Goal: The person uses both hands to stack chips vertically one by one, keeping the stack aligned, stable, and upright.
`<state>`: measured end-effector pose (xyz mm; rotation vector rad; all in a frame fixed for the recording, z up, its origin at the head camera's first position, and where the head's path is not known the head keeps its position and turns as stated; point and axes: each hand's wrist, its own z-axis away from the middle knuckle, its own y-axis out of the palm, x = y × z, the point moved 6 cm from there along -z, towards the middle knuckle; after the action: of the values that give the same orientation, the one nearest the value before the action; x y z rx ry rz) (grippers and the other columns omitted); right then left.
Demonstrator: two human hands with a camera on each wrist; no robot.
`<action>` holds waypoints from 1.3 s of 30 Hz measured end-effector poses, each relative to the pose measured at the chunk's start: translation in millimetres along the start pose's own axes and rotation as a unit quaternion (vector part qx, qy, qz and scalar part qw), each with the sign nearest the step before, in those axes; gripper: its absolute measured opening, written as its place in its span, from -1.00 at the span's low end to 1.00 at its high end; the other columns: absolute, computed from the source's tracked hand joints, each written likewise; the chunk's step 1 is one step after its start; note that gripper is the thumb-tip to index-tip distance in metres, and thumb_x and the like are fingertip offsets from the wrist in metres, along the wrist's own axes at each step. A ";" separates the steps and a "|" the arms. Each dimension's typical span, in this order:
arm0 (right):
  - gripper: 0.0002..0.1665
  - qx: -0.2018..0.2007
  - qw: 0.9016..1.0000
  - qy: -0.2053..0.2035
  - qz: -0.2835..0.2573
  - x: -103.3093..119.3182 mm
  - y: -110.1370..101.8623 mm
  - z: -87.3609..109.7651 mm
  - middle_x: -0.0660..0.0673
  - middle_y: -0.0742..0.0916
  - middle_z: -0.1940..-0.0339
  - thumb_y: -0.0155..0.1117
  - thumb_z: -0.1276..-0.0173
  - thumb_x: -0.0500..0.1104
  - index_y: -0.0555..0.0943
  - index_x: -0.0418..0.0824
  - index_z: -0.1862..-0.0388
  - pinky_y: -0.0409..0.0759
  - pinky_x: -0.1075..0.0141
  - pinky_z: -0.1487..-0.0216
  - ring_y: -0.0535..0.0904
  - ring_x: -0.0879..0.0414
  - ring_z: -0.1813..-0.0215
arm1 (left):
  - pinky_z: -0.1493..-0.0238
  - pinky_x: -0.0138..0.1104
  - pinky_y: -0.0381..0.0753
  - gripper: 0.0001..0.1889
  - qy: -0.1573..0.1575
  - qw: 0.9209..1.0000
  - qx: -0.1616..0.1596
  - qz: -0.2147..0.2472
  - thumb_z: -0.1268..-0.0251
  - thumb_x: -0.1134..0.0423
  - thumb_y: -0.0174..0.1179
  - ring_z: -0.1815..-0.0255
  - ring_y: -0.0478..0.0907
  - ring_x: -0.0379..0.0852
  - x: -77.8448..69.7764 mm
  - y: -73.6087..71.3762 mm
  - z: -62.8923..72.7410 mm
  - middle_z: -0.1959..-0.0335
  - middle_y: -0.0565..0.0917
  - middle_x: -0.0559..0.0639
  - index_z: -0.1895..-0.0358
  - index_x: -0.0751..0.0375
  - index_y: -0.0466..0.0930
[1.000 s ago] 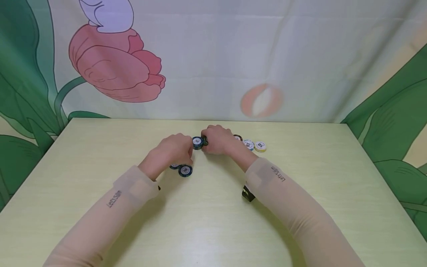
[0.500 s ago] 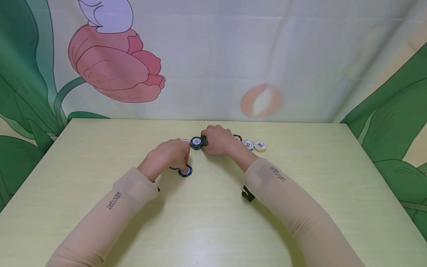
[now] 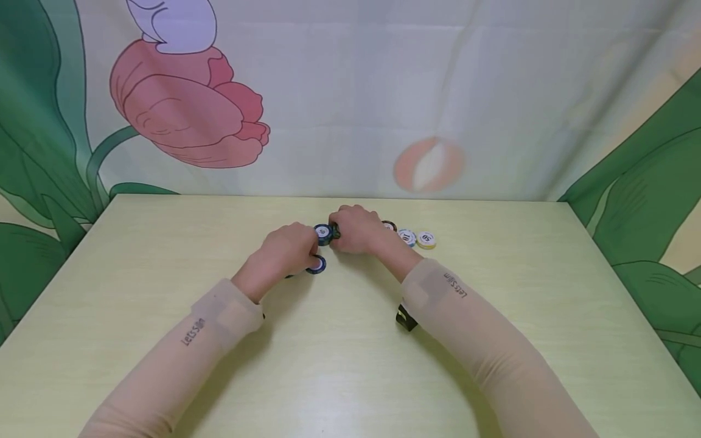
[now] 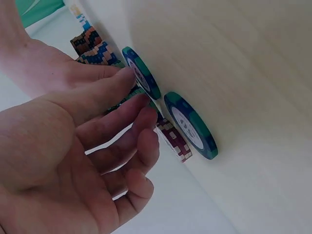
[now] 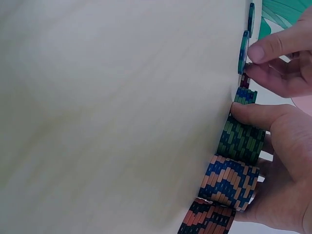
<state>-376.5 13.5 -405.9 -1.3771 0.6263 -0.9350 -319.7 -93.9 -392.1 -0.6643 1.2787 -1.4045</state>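
Note:
In the head view my left hand (image 3: 291,248) has its thumb on a blue-green poker chip (image 3: 318,265). Up close in the left wrist view, thumb and forefinger pinch that chip near the table surface. A second blue-green chip (image 4: 190,125) lies beside it, mostly hidden from above by the hand. My right hand (image 3: 357,229) grips a green stack of poker chips (image 5: 242,141), thumb on the near side and fingers behind. Touching or close to the green stack is a short blue stack (image 3: 324,233). A blue-and-peach stack (image 5: 229,183) stands on its other side.
An orange-and-black stack (image 5: 207,218) continues the row. Farther right stand a white-and-blue stack (image 3: 407,237) and a yellow-edged stack (image 3: 426,239). A maroon-and-white stack (image 4: 173,140) is behind the left fingers. A printed curtain (image 3: 328,109) hangs behind the table (image 3: 339,353).
My left thumb has come down on the blue-green chip. That chip has moved away and to the right, toward the stacks, with the hand. The right hand keeps its place.

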 end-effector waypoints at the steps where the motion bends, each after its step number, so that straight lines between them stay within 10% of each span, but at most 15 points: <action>1: -0.64 -0.001 1.000 0.001 0.001 -0.3 0.4 -0.2 -0.08 0.63 0.01 0.38 -0.38 -0.01 0.65 -0.10 -0.09 0.54 -0.05 0.03 0.52 -0.03 0.00 | 0.44 -0.29 0.43 -0.79 0.000 1.000 -0.003 0.000 -0.36 0.18 0.41 0.45 0.50 -0.04 -0.4 -0.1 0.2 0.41 0.60 0.07 0.25 0.29 0.72; 39: -0.58 0.007 1.000 0.009 0.002 -1.6 2.7 -0.9 -0.07 0.63 -0.06 0.38 -0.39 0.02 0.64 -0.07 -0.16 0.53 -0.07 -0.04 0.50 -0.04 -0.07 | 0.50 -0.28 0.37 -0.81 0.033 0.997 -0.068 0.032 -0.21 0.23 0.30 0.55 0.44 -0.06 6.8 -0.9 -2.5 0.51 0.54 0.03 0.49 0.23 0.57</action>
<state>-377.5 14.3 -408.8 -1.3567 0.6348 -0.9482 -324.2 -99.5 -393.7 -0.6680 1.4454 -1.3049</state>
